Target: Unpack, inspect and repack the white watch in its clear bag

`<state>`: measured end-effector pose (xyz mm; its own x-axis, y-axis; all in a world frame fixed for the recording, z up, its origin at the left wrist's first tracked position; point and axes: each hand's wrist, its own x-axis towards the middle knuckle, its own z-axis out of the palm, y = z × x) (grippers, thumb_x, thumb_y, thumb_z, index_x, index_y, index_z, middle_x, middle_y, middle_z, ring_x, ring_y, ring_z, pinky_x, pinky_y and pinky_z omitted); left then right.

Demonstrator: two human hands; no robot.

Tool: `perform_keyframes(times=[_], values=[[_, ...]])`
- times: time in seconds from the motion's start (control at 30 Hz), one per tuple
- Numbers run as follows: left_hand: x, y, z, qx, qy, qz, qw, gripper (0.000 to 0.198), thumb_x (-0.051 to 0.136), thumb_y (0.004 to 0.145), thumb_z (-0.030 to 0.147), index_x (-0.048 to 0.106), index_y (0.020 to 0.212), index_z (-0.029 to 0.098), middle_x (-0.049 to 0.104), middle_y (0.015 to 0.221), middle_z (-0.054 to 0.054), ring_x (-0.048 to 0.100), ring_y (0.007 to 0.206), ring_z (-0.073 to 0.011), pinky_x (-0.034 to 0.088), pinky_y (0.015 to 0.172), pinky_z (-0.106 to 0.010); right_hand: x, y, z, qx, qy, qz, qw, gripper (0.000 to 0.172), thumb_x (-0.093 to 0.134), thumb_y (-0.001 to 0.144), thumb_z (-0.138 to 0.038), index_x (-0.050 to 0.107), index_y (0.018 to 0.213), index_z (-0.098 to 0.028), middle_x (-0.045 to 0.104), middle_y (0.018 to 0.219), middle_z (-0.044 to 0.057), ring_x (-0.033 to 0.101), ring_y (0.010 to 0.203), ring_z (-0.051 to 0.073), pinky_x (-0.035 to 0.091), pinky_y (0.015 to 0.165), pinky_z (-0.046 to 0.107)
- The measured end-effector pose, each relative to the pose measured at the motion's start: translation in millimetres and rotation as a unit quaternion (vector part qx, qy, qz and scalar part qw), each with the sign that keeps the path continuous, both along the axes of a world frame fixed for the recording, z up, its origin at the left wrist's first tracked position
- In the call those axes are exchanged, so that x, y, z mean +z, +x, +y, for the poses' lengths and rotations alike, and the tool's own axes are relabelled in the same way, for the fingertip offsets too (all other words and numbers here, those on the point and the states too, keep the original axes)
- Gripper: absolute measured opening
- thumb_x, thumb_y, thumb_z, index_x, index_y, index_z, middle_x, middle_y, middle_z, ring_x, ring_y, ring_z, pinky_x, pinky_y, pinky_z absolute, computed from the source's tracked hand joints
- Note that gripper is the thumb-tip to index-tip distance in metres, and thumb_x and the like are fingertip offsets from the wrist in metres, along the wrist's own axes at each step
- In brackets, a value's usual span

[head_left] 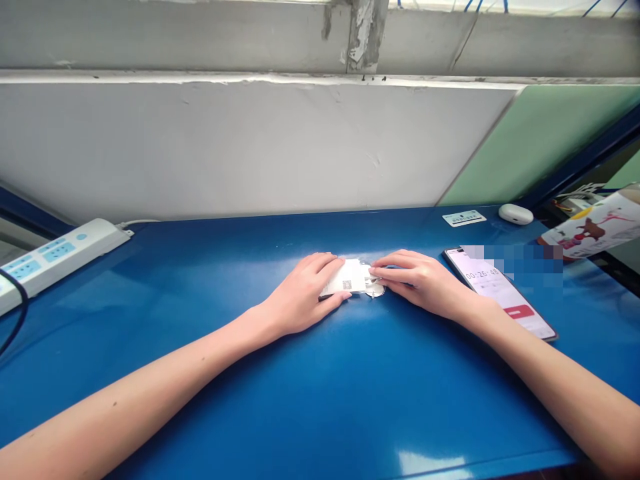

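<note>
A small flat white box (pixel 354 277) with a square printed code lies low over the middle of the blue table. My left hand (pixel 310 293) is closed around its left end, thumb along the near edge and fingers along the far edge. Just off the box's right end is a crumpled whitish piece (pixel 375 289), too small to name. My right hand (pixel 420 280) has its thumb and fingers drawn together at this piece. What exactly sits between those fingertips is hidden.
Beside my right forearm lies a phone (pixel 500 293) showing a running timer. Behind it are a printed card (pixel 464 218), a white earbud case (pixel 516 214) and a picture-printed box (pixel 595 223). A power strip (pixel 65 257) with a black cable occupies the left of the blue table (pixel 320 400).
</note>
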<state>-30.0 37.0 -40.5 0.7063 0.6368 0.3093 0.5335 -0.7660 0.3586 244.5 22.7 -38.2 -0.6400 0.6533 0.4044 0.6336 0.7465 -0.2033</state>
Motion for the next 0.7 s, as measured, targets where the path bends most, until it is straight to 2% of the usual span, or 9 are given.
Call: perform_keyframes(times=[0.13, 0.23, 0.4, 0.6, 0.7], values=[[-3.0, -0.6, 1.2, 0.002, -0.003, -0.005, 1.0, 0.049, 0.055, 0.097, 0.043, 0.052, 0.136, 0.013, 0.057, 0.137, -0.019, 0.051, 0.13, -0.0341, 0.044, 0.108, -0.052, -4.4, -6.6, -1.7, -0.001, -0.02, 0.038, 0.999, 0.026, 0.054, 0.096, -0.019, 0.072, 0.114, -0.024, 0.074, 0.111, 0.01, 0.068, 0.098, 0.024, 0.058, 0.083, 0.04], [-4.2, -1.3, 1.8, 0.006, -0.002, -0.001, 1.0, 0.051, 0.054, 0.097, 0.045, 0.051, 0.138, 0.014, 0.056, 0.138, -0.019, 0.05, 0.131, -0.0344, 0.043, 0.108, -0.053, -1.2, -3.6, -1.1, -0.008, -0.027, 0.042, 0.999, 0.024, 0.056, 0.095, -0.021, 0.073, 0.113, -0.022, 0.072, 0.116, 0.011, 0.064, 0.11, 0.027, 0.056, 0.092, 0.043], [-2.1, -1.1, 0.6, 0.004, 0.004, 0.01, 1.0, 0.053, 0.052, 0.098, 0.045, 0.051, 0.137, 0.009, 0.055, 0.139, -0.021, 0.049, 0.132, -0.0349, 0.044, 0.108, -0.052, 8.2, 3.8, -1.4, -0.033, -0.006, 0.026, 0.999, 0.021, 0.057, 0.094, -0.022, 0.078, 0.098, -0.02, 0.066, 0.13, 0.012, 0.055, 0.127, 0.031, 0.05, 0.104, 0.049], [-3.0, -1.1, 0.4, 0.006, 0.003, 0.01, 1.0, 0.052, 0.054, 0.098, 0.043, 0.051, 0.137, 0.009, 0.055, 0.139, -0.021, 0.049, 0.132, -0.0342, 0.042, 0.11, -0.051, 17.3, -7.3, -17.0, 0.018, -0.078, -0.066, 0.995, 0.031, 0.057, 0.095, -0.035, 0.068, 0.117, -0.016, 0.046, 0.153, 0.014, 0.036, 0.145, 0.033, 0.04, 0.115, 0.05], [-5.2, -1.6, 1.0, 0.006, 0.005, 0.002, 1.0, 0.051, 0.053, 0.098, 0.043, 0.051, 0.137, 0.01, 0.055, 0.139, -0.021, 0.05, 0.132, -0.0342, 0.043, 0.11, -0.051, 16.0, -13.4, -24.8, 0.021, -0.114, -0.071, 0.991, 0.045, 0.058, 0.093, -0.045, 0.059, 0.126, -0.014, 0.032, 0.161, 0.018, 0.026, 0.149, 0.034, 0.037, 0.116, 0.051]])
